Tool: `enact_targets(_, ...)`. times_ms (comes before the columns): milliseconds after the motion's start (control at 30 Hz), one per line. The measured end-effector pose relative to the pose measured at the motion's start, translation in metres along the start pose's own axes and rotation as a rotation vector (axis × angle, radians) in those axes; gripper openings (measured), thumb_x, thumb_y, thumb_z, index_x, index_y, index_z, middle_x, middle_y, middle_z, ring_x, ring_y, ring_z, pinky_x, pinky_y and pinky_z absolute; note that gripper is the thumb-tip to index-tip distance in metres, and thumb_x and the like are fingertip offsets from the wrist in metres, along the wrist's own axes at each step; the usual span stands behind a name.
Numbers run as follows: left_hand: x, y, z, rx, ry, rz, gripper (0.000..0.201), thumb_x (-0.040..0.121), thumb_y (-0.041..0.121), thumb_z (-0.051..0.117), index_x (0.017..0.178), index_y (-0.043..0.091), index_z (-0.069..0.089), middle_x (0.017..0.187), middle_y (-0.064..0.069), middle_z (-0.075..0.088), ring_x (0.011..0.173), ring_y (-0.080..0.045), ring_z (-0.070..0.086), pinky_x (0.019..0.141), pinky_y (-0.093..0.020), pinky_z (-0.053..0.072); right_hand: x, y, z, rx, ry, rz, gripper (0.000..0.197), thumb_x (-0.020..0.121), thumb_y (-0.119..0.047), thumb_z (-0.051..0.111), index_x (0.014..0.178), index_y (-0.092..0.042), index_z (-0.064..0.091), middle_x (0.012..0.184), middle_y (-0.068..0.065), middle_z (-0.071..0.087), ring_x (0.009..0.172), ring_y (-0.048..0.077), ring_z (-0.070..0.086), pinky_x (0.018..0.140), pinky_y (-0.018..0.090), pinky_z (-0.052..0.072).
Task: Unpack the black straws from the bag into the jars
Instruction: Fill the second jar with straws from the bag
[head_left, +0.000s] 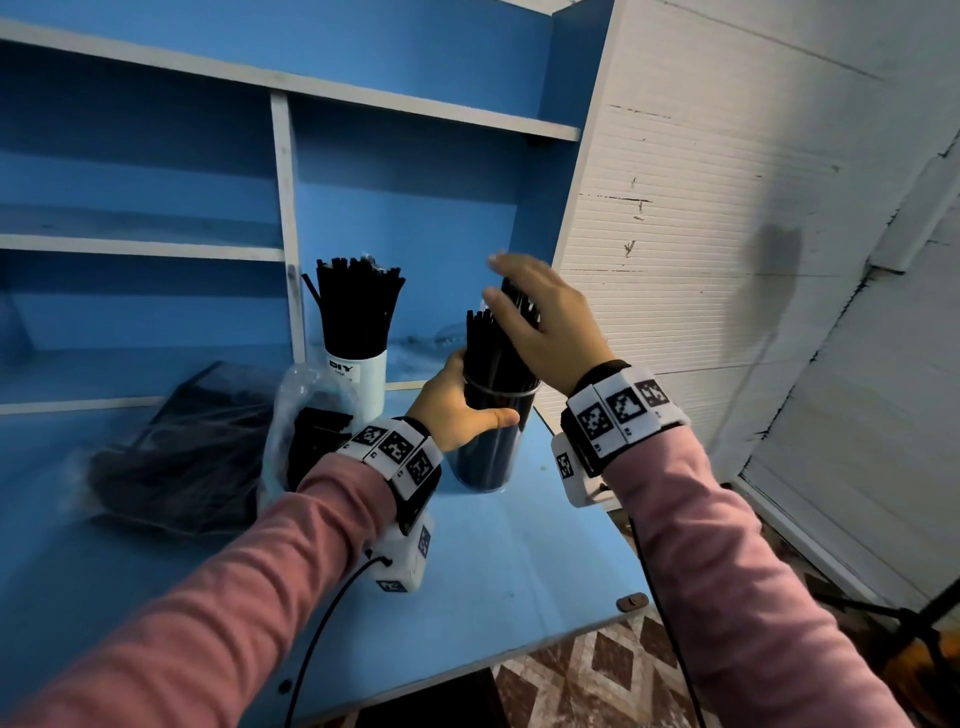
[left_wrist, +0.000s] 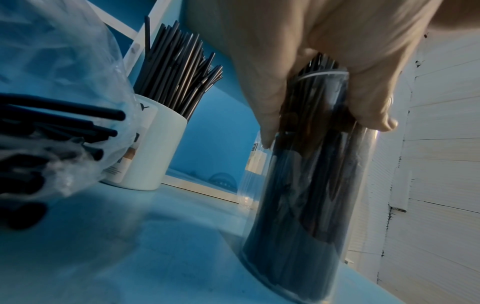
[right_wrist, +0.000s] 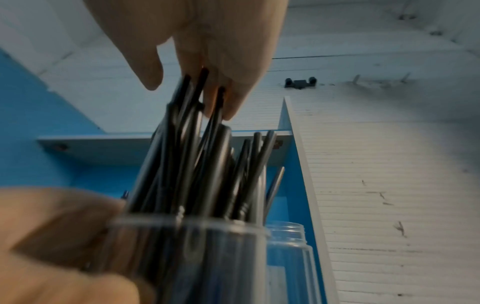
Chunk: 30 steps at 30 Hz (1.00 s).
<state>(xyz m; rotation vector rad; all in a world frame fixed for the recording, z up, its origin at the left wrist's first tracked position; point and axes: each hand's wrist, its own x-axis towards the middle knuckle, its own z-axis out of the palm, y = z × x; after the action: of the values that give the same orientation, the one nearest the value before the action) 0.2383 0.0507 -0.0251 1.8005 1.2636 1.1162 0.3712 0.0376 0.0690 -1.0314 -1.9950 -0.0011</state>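
A: How is the left hand (head_left: 457, 410) lying?

B: It is reaching forward from a pink sleeve (head_left: 260, 571), with fingers and thumb curling round the upper part of the clear jar (head_left: 491, 441), which is standing upright on the blue table (head_left: 519, 561) near its right edge.

A: And the right hand (head_left: 545, 322)?

B: It is hovering palm down over the jar's mouth, fingers nearly straight and slightly apart. From the right wrist view its fingertips (right_wrist: 233, 102) are touching the tops of the black straws (head_left: 493, 343) standing in the jar; nothing is being pinched.

A: Where are the other straws sitting?

B: One bunch is fanning out of the white jar (head_left: 363, 379) at the back, beside the shelf divider. More are lying in the clear plastic bag (head_left: 291, 431) just left of the left wrist, and a dark heap of them (head_left: 176, 457) is lying further left
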Motion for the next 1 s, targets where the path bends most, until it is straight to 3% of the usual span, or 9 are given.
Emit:
enact_targets(133,0.003,0.000,0.000,0.012,0.000,-0.021,0.076,0.070,0.027,0.085,0.131,0.015,0.041,0.117,0.006,0.059,0.108,-0.011,0.056,0.093,-0.021,0.042,-0.012,0.004,0.014,-0.115,-0.210,0.024,0.040,0.099,-0.031,0.047,0.131,-0.009,0.056,0.130,0.008,0.060,0.125,0.021,0.051,0.103,0.023,0.031)
enact_targets(267,0.002,-0.003,0.001,0.004,0.002,-0.007,0.076,0.071,0.028,0.084,0.132,0.014,0.041,0.118,0.005,0.060,0.110,-0.011,0.056,0.094,-0.021,0.042,-0.014,-0.004,0.011,-0.043,-0.126,0.069,0.046,0.099,-0.034,0.046,0.141,-0.014,0.045,0.144,0.004,0.047,0.138,0.016,0.035,0.110,0.021,0.022)
enact_targets(367,0.003,-0.005,0.002,-0.002,0.011,0.012,0.078,0.070,0.029,0.085,0.132,0.014,0.041,0.119,0.002,0.061,0.110,-0.012,0.057,0.096,-0.024,0.044,-0.012,-0.005,0.013,-0.052,-0.147,0.059,0.047,0.101,-0.033,0.040,0.145,-0.016,0.038,0.151,0.003,0.036,0.145,0.017,0.021,0.118,0.031,0.016)
enact_targets(467,0.004,-0.005,0.002,0.005,0.005,-0.004,0.073,0.070,0.026,0.085,0.128,0.014,0.042,0.106,0.008,0.059,0.100,-0.010,0.058,0.087,-0.020,0.045,-0.017,0.004,0.024,-0.208,-0.262,0.028,0.049,0.100,-0.036,0.035,0.143,-0.013,0.041,0.147,0.007,0.043,0.143,0.025,0.027,0.117,0.041,0.021)
enact_targets(567,0.005,-0.005,0.003,-0.002,-0.005,-0.005,0.077,0.066,0.030,0.086,0.128,0.015,0.042,0.101,0.013,0.058,0.094,-0.008,0.057,0.082,-0.017,0.044,-0.021,0.009,0.028,-0.203,-0.204,0.032,0.044,0.101,-0.032,0.040,0.139,-0.012,0.047,0.143,0.007,0.048,0.141,0.025,0.031,0.117,0.038,0.021)
enact_targets(700,0.004,-0.003,-0.007,0.069,-0.108,-0.013,0.103,0.056,0.038,0.084,0.141,0.018,0.030,0.126,0.004,0.056,0.117,-0.014,0.055,0.099,-0.033,0.046,-0.019,0.006,0.025,-0.161,-0.202,0.050,0.044,0.100,-0.034,0.042,0.141,-0.016,0.044,0.146,0.005,0.045,0.143,0.022,0.027,0.117,0.040,0.019)
enact_targets(800,-0.003,-0.002,-0.027,0.165,-0.114,-0.040,0.120,0.055,0.046,0.076,0.153,0.018,0.013,0.151,0.000,0.037,0.138,-0.015,0.036,0.112,-0.035,0.035,-0.021,-0.004,0.022,-0.114,-0.142,0.033,0.050,0.097,-0.040,0.040,0.141,-0.017,0.044,0.147,0.003,0.043,0.146,0.023,0.018,0.119,0.044,0.014)
enact_targets(867,-0.009,0.000,-0.045,0.192,-0.049,-0.046,0.107,0.067,0.035,0.080,0.153,0.016,0.019,0.153,0.000,0.034,0.139,-0.015,0.034,0.113,-0.035,0.033,-0.026,-0.016,0.021,-0.010,-0.013,-0.011,0.047,0.094,-0.037,0.045,0.135,-0.014,0.051,0.142,0.003,0.049,0.144,0.025,0.023,0.118,0.038,0.018)
enact_targets(1000,-0.029,0.011,-0.090,0.184,0.118,0.040,0.063,0.078,0.013,0.076,0.136,0.018,0.051,0.131,0.000,0.056,0.125,-0.012,0.051,0.104,-0.024,0.039,-0.041,-0.039,0.028,0.094,0.140,-0.123,0.030,0.093,-0.022,0.054,0.118,-0.008,0.062,0.117,0.004,0.062,0.117,0.021,0.052,0.103,0.028,0.037)
